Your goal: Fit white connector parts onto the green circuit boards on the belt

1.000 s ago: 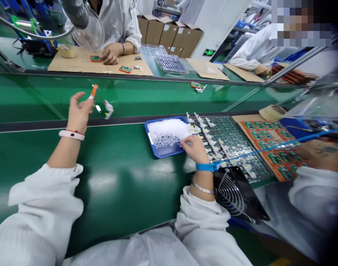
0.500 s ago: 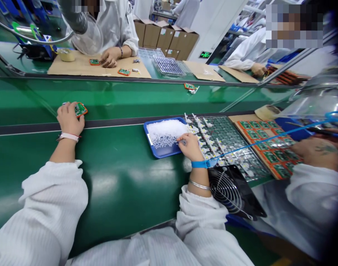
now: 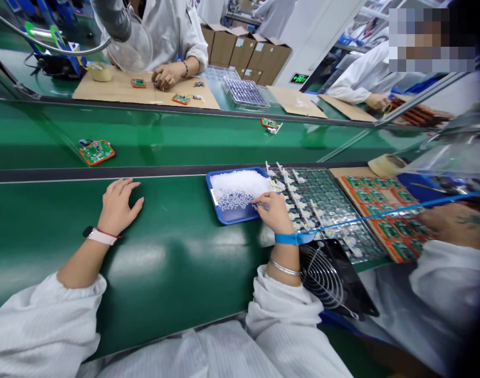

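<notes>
My left hand (image 3: pixel 121 207) is over the green bench top (image 3: pixel 165 273), fingers stretched out and thumb apart, holding nothing. Beyond it, on the green belt (image 3: pixel 177 142), lies a circuit board (image 3: pixel 97 152) with an orange edge and a small part attached. My right hand (image 3: pixel 277 212) is at the near right corner of a blue tray (image 3: pixel 240 216). Its thumb and fingers are pinched together; what they hold, if anything, is too small to make out. Small white translucent pieces (image 3: pixel 240 184) fill the tray's far part and are scattered thinly nearer me.
Right of the tray, white parts with wires (image 3: pixel 297 202) lie on a clear blister tray (image 3: pixel 326 194). Orange-edged boards (image 3: pixel 382 205) cover cardboard beside it. A black fan (image 3: pixel 330 278) stands by my right forearm. A co-worker's hand (image 3: pixel 456 220) is at right; another person's hand (image 3: pixel 169 76) works opposite.
My left hand has let go of the circuit board, which now lies on the belt, and has drawn back toward me over the bench. My right hand has stayed at the tray.
</notes>
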A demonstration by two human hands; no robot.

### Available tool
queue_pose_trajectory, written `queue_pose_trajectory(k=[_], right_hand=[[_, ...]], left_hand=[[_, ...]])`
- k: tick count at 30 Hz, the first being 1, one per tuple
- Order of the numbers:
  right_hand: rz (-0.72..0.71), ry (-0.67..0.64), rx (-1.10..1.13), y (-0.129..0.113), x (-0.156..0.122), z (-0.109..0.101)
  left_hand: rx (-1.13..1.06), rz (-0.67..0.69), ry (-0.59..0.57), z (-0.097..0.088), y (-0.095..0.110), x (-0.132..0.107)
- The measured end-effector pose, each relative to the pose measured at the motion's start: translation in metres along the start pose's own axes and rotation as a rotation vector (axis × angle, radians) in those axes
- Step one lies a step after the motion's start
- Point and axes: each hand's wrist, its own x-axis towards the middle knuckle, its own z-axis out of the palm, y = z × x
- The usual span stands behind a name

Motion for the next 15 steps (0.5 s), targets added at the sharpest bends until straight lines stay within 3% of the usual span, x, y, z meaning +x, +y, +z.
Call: queue_pose_trajectory(k=[5,10,15], right_hand=[[-0.052,0.003,-0.049,0.0013,-0.0036,-0.0017],[-0.033,0.047,-0.024,-0.0004,-0.0045,-0.0044],[-0.024,-0.024,-0.012,-0.0029,-0.0034,-0.0035]], left_hand=[[0.029,-0.089,-0.019,-0.0035,-0.0020,-0.0062],[0.027,-0.075,-0.015,-0.0008,-0.0031,-0.0036],[0.020,-0.061,-0.026,0.0012,-0.0046,-0.0027]])
